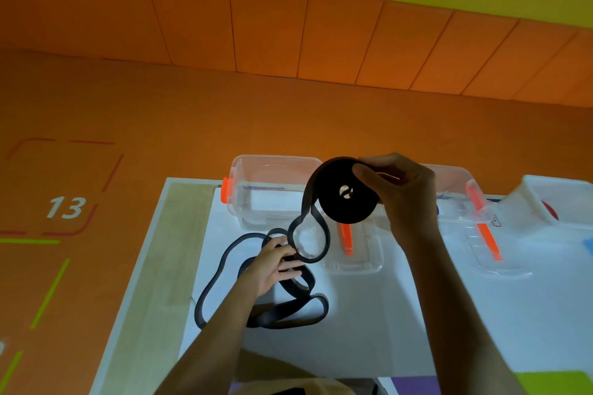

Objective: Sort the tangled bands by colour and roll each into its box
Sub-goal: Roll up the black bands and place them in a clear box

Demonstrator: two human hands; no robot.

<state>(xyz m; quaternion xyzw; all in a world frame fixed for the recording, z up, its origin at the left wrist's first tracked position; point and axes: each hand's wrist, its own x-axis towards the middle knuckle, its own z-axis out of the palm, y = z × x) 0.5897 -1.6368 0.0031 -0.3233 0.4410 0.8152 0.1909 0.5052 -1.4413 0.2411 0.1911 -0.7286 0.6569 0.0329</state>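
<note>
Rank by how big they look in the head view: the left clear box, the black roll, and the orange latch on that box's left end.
1. left clear box
2. black roll, though held nearer the camera, so unsure
3. orange latch, plainly smallest

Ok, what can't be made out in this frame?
Head view:
- Second clear plastic box: mostly hidden behind the right hand gripping the rolled black band.
- White tub: cut by the right edge; red item inside unidentifiable.
- Purple strip on the left clear box: too blurred to read.
- Left hand: pinching or just pressing the band's loose loops, unclear.
</note>
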